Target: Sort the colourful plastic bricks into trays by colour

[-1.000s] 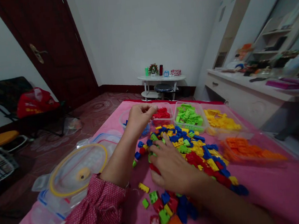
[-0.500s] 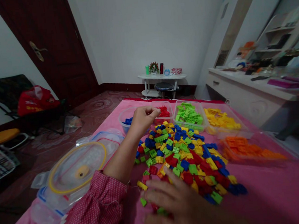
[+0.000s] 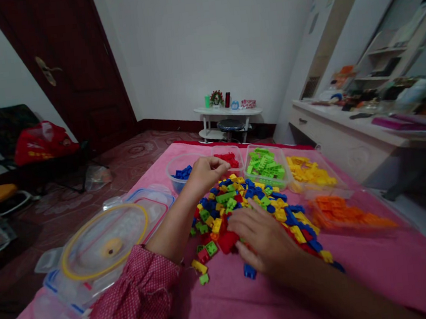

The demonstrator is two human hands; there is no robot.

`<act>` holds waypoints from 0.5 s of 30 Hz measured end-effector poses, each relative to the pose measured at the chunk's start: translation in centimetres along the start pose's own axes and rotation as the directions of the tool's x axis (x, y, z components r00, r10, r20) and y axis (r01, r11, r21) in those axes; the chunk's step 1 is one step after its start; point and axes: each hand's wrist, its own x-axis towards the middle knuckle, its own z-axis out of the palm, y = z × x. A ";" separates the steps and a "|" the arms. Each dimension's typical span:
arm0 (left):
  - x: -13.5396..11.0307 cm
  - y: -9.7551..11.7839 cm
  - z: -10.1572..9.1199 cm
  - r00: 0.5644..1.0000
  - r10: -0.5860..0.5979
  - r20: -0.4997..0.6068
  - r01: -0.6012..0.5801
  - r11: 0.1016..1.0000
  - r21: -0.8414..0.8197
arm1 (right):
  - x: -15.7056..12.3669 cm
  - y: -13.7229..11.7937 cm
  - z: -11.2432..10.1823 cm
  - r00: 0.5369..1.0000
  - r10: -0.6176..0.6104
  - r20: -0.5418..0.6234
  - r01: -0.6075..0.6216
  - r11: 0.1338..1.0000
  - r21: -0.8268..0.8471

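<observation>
My left hand [image 3: 206, 174] hangs over the far left part of a heap of toy building bricks [image 3: 265, 189], close to a box of red bricks [image 3: 227, 160]. Its thumb and fingertips are pressed together; whatever they hold, if anything, is hidden. At the heap's near side, my right hand [image 3: 264, 235] lies palm down with thumb and fingers apart. Its fingertips touch red bricks [image 3: 227, 240] at the edge of the heap. A blue brick [image 3: 249, 271] lies just in front of that hand, and a yellow brick [image 3: 199, 267] lies farther left.
A round tub of blue bricks [image 3: 180, 184] and boxes of green bricks [image 3: 266, 165], yellow bricks [image 3: 310, 170] and orange bricks [image 3: 350, 212] line the heap's far and right sides. Stacked clear lids [image 3: 89, 248] lie at left on the pink cloth [image 3: 221, 311].
My right hand has moved away from me into the heap, with red bricks now gathered at its fingertips. A blue brick now shows in front of it. My left hand has hardly moved.
</observation>
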 end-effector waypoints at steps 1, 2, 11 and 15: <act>0.0 -0.1 0.1 1.000 0.002 0.031 -0.002 1.000 -0.004 | 0.4 0.6 -0.3 0.998 0.056 -0.021 -0.056 0.998 0.005; 0.0 -0.2 0.1 0.998 0.006 0.064 -0.005 1.000 -0.002 | 0.9 1.2 -0.6 0.992 0.117 -0.045 -0.117 0.993 0.017; -0.1 -1.0 0.9 0.973 -0.007 0.230 -0.013 0.997 0.082 | 3.3 6.1 -1.7 0.836 0.548 0.011 -0.453 0.679 0.577; -0.3 -0.7 1.3 0.960 0.012 0.280 -0.035 0.996 0.078 | 2.6 6.2 -2.9 0.772 0.628 -0.096 -0.379 0.576 0.724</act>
